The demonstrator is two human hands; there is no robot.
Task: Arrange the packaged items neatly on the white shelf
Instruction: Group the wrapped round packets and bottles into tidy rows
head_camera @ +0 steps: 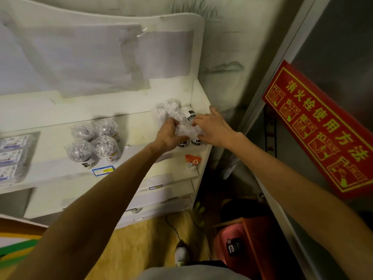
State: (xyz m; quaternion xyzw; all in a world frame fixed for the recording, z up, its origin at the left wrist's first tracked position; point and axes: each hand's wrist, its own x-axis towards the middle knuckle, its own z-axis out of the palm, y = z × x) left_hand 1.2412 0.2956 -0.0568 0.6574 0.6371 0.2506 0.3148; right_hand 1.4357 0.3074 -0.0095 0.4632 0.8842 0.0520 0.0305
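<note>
Swab tubs (177, 118) clustered rt end of shelf (141, 136); both hands (168, 134) on them.

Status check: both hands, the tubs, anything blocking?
Left hand grips a tub in the right-end cluster. Right hand open, touching same cluster. Four-tub group stands apart, mid-shelf. Nothing blocking.

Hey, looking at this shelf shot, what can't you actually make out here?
- Head view: the tubs under the left hand and right hand are partly covered, so their count is unclear.
- Labels on the four clear tubs at mid-shelf: too small and blurred to read.
- Flat packs at far left: cut off by the frame edge.
- Price tag on the shelf edge: print too small.
- Lower shelves: hidden by the forearms.
</note>
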